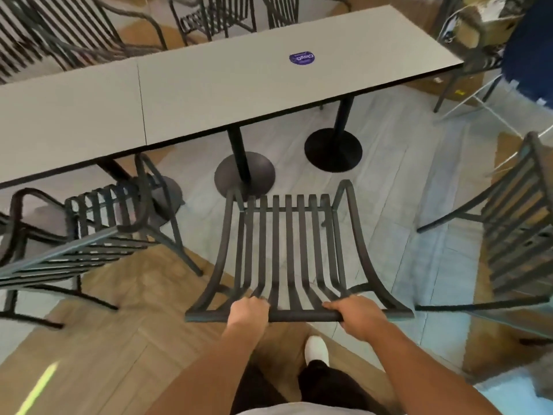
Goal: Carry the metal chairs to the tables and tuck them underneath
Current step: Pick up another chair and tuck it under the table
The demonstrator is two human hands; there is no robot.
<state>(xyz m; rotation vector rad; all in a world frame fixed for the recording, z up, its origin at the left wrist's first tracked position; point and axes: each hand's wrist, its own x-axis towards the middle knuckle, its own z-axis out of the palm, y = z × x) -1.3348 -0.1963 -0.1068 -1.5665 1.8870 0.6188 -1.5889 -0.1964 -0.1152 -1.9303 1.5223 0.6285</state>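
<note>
Chair in hand: metal slatted chair (285, 250), short of the grey table (239, 85), its seat front near the table's round pedestal base (244, 175) and not yet under the top.
Left hand: left hand (247, 310) curled round the chair's top back rail, left of its middle.
Right hand: right hand (360, 314) wrapped round the same rail, toward its right end.
Done so far: second chair (89, 235), left of the held one, stands close at the table edge with its arm reaching under the top; it looks nearly tucked.
Left to do: push the held chair forward under the table; third chair (508, 223), off the table's right end, stands well apart and probably still needs carrying over.
Watch: pedestal base sits right in the chair's path, so legs may catch it.
</note>
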